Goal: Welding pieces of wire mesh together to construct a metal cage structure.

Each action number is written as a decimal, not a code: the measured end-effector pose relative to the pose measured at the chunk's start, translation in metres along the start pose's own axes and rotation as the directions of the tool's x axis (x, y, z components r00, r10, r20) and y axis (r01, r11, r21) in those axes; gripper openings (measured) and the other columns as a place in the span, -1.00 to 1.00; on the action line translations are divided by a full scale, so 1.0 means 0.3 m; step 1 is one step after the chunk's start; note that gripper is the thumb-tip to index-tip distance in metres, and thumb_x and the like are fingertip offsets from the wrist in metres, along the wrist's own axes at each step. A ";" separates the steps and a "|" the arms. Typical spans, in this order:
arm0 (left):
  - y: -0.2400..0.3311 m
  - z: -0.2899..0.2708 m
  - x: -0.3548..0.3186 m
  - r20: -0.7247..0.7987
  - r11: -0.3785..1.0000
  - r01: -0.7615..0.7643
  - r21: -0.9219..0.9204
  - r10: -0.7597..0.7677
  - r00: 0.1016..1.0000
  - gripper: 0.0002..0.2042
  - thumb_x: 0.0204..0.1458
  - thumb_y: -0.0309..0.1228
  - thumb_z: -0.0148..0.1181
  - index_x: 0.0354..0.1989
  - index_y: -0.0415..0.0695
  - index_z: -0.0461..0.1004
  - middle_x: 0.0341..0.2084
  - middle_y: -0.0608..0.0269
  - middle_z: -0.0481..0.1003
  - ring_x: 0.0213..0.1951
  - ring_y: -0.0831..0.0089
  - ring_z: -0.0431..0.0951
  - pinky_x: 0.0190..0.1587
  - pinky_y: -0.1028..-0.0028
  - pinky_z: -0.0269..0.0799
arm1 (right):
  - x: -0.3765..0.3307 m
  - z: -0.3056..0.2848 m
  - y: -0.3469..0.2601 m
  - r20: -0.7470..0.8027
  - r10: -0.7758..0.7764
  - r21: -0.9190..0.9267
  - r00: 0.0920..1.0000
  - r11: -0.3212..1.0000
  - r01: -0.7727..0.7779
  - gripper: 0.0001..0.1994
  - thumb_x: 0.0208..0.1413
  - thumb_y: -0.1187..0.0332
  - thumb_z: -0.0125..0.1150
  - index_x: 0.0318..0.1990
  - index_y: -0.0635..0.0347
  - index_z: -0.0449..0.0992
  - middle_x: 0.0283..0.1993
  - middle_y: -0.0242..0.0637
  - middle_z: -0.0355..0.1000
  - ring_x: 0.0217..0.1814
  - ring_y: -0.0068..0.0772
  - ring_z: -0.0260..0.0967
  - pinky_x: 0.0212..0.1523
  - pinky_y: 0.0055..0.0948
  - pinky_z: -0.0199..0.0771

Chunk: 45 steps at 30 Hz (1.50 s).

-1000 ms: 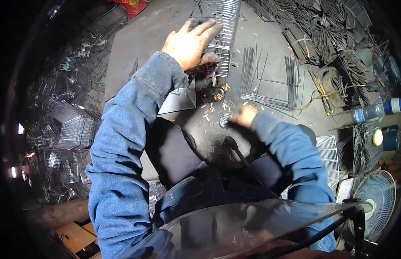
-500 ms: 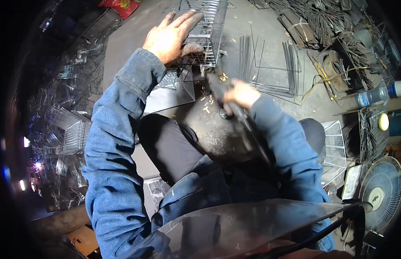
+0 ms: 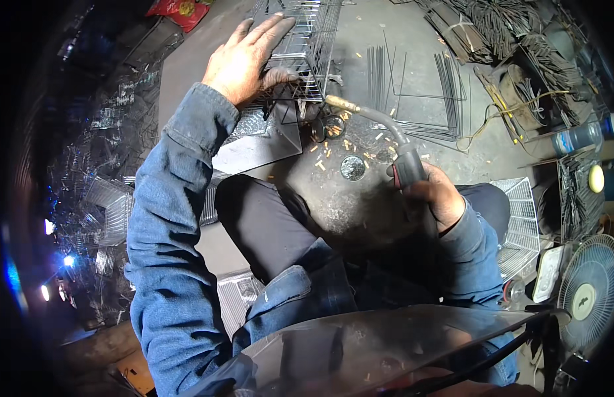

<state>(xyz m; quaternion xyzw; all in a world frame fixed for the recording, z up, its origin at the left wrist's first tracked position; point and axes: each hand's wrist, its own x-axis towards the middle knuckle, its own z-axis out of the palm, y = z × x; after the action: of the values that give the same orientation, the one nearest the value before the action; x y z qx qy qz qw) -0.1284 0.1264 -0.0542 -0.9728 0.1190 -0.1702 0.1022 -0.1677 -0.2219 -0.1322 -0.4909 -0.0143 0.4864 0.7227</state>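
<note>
A wire basket (image 3: 311, 40) of thin metal rods stands at the top of the head view. My left hand (image 3: 246, 63) lies over its left side, fingers stretched along the wires and thumb bent round the near end, holding it. My right hand (image 3: 439, 196) is closed round the dark handle of a welding torch (image 3: 386, 122). The torch's bent neck reaches up and left, and its brass-coloured nozzle points at the basket's near right corner. Nozzle tip and wire look very close; whether they touch I cannot tell. Under the basket's near end is a metal support (image 3: 257, 149), partly hidden.
Bent wire rods (image 3: 446, 92) stand right of the basket. A small round dish (image 3: 352, 168) sits among scattered short tan pieces. Wire bundles (image 3: 499, 26) fill the far right; a fan (image 3: 588, 294) stands at the near right. Wire racks (image 3: 112, 205) crowd the left. A clear visor (image 3: 360, 344) crosses the bottom.
My right hand has moved right and nearer to me, with the torch now turned so its nozzle points at the basket's corner. My left hand and the basket have shifted slightly left.
</note>
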 end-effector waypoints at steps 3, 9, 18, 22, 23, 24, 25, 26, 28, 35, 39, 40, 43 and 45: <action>-0.001 0.004 0.002 0.000 1.000 0.012 -0.002 -0.012 1.000 -0.20 -0.22 0.14 0.18 0.26 0.29 0.02 0.26 0.46 0.08 0.21 -0.02 0.13 0.10 0.08 0.28 | 0.009 -0.004 0.010 -0.005 -0.019 -0.014 1.000 1.000 0.019 -0.63 -0.15 0.45 0.00 -0.09 0.28 0.33 -0.23 -0.25 0.38 -0.32 -0.49 0.31 -0.38 -0.52 0.39; 0.002 -0.002 -0.001 -0.008 1.000 -0.009 -0.024 0.009 1.000 -0.20 -0.22 0.14 0.18 0.26 0.29 0.02 0.26 0.47 0.08 0.21 -0.02 0.13 0.12 0.07 0.27 | 0.001 0.024 -0.006 -0.051 -0.011 0.000 0.999 1.000 0.011 -0.61 -0.18 0.41 0.05 -0.10 0.27 0.33 -0.39 -0.33 0.31 -0.61 -0.58 0.19 -0.63 -0.60 0.20; 0.001 -0.007 -0.005 -0.006 0.999 0.014 -0.029 -0.014 1.000 -0.17 -0.24 0.14 0.20 0.28 0.32 0.00 0.26 0.45 0.09 0.24 0.03 0.11 0.15 0.08 0.21 | 0.019 0.023 -0.006 -0.001 0.006 0.027 1.000 1.000 -0.006 -0.52 -0.22 0.35 0.10 -0.05 0.30 0.29 -0.34 -0.23 0.35 -0.67 -0.57 0.16 -0.66 -0.56 0.21; 0.004 -0.013 -0.002 0.032 0.999 0.047 -0.002 -0.047 0.998 -0.18 -0.23 0.14 0.19 0.28 0.31 0.01 0.26 0.43 0.09 0.24 0.04 0.11 0.15 0.08 0.21 | 0.042 0.007 0.018 0.028 -0.084 -0.145 0.996 0.986 0.087 -0.57 -0.18 0.44 0.08 -0.05 0.31 0.28 -0.37 -0.25 0.35 -0.62 -0.54 0.21 -0.67 -0.54 0.23; 0.004 -0.012 -0.002 0.031 0.999 0.048 -0.001 -0.047 0.998 -0.18 -0.23 0.14 0.19 0.28 0.31 0.01 0.26 0.43 0.09 0.24 0.04 0.11 0.15 0.08 0.21 | 0.045 0.006 0.024 0.042 -0.106 -0.172 0.994 0.979 0.111 -0.61 -0.14 0.51 0.05 -0.06 0.29 0.27 -0.41 -0.29 0.35 -0.67 -0.53 0.21 -0.72 -0.53 0.22; 0.003 -0.012 -0.003 0.025 0.999 0.049 0.000 -0.049 0.998 -0.18 -0.23 0.14 0.19 0.27 0.31 0.01 0.26 0.44 0.09 0.24 0.04 0.11 0.15 0.08 0.21 | 0.047 0.005 0.029 0.045 -0.108 -0.176 0.993 0.978 0.114 -0.61 -0.14 0.51 0.05 -0.06 0.29 0.27 -0.41 -0.29 0.35 -0.67 -0.53 0.21 -0.72 -0.53 0.22; 0.003 -0.013 -0.003 0.019 0.999 0.051 0.003 -0.051 0.999 -0.18 -0.23 0.14 0.19 0.27 0.31 0.01 0.26 0.44 0.09 0.24 0.04 0.11 0.15 0.08 0.21 | 0.047 0.005 0.035 0.047 -0.125 -0.173 0.991 0.976 0.132 -0.61 -0.14 0.52 0.05 -0.06 0.29 0.26 -0.41 -0.28 0.35 -0.67 -0.52 0.21 -0.73 -0.52 0.22; 0.004 -0.012 -0.004 0.018 0.999 0.047 -0.018 -0.046 0.999 -0.18 -0.23 0.13 0.20 0.27 0.31 0.01 0.26 0.45 0.08 0.24 0.04 0.10 0.15 0.07 0.21 | 0.044 0.007 0.036 0.049 -0.144 -0.171 0.988 0.974 0.150 -0.60 -0.15 0.53 0.06 -0.06 0.29 0.26 -0.41 -0.28 0.35 -0.68 -0.51 0.20 -0.75 -0.51 0.22; 0.013 -0.023 -0.005 0.044 0.997 0.069 -0.018 -0.068 0.997 -0.19 -0.22 0.12 0.20 0.27 0.30 0.02 0.27 0.46 0.06 0.24 0.03 0.09 0.13 0.04 0.22 | 0.035 0.010 0.015 0.079 -0.128 -0.195 0.989 0.971 0.141 -0.62 -0.12 0.53 0.05 -0.06 0.29 0.27 -0.40 -0.28 0.36 -0.64 -0.52 0.24 -0.69 -0.52 0.26; 0.031 -0.027 -0.003 0.054 0.998 0.066 -0.012 -0.065 0.996 -0.21 -0.21 0.10 0.20 0.26 0.25 0.05 0.26 0.45 0.07 0.24 0.01 0.09 0.10 0.04 0.27 | -0.052 0.089 -0.062 0.055 -0.292 -0.322 0.955 0.900 0.293 -0.75 -0.09 0.64 -0.02 -0.20 0.23 0.36 -0.35 -0.38 0.35 -0.38 -0.61 0.30 -0.38 -0.59 0.34; 0.027 -0.029 -0.005 0.062 0.998 0.069 -0.005 -0.069 0.996 -0.21 -0.21 0.11 0.20 0.25 0.23 0.06 0.25 0.45 0.09 0.24 0.03 0.11 0.08 0.05 0.29 | -0.064 0.122 -0.080 0.038 -0.305 -0.375 0.952 0.878 0.297 -0.74 -0.10 0.62 -0.01 -0.20 0.21 0.36 -0.36 -0.39 0.34 -0.41 -0.63 0.27 -0.40 -0.61 0.31; 0.026 -0.026 -0.003 0.055 0.998 0.064 -0.005 -0.063 0.996 -0.21 -0.21 0.11 0.20 0.25 0.23 0.06 0.25 0.44 0.09 0.23 0.03 0.11 0.08 0.05 0.29 | -0.062 0.124 -0.084 0.038 -0.270 -0.352 0.962 0.897 0.266 -0.75 -0.11 0.60 0.01 -0.20 0.21 0.36 -0.37 -0.40 0.33 -0.43 -0.64 0.26 -0.41 -0.61 0.30; 0.023 -0.010 0.005 0.051 0.999 0.054 -0.003 -0.053 0.997 -0.24 -0.17 0.09 0.18 0.26 0.24 0.06 0.25 0.41 0.10 0.24 0.02 0.10 0.08 0.02 0.28 | -0.069 0.140 -0.094 0.016 -0.182 -0.185 0.983 0.966 0.181 -0.78 -0.11 0.54 0.04 -0.23 0.21 0.36 -0.40 -0.42 0.30 -0.45 -0.63 0.22 -0.42 -0.60 0.28; 0.017 -0.004 0.007 0.040 0.999 0.036 -0.022 -0.035 0.999 -0.34 -0.05 0.05 0.07 0.26 0.26 0.04 0.25 0.37 0.10 0.24 0.02 0.09 0.10 0.00 0.25 | -0.050 0.139 -0.080 -0.003 -0.285 -0.284 0.958 0.919 0.273 -0.78 -0.12 0.51 0.04 -0.24 0.23 0.34 -0.43 -0.40 0.29 -0.56 -0.62 0.21 -0.58 -0.58 0.25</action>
<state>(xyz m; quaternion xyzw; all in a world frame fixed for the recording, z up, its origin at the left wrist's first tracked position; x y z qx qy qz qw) -0.1280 0.1209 -0.0536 -0.9791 0.1015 -0.1512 0.0905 -0.1797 -0.2048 -0.0864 -0.5920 -0.1368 0.3604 0.7078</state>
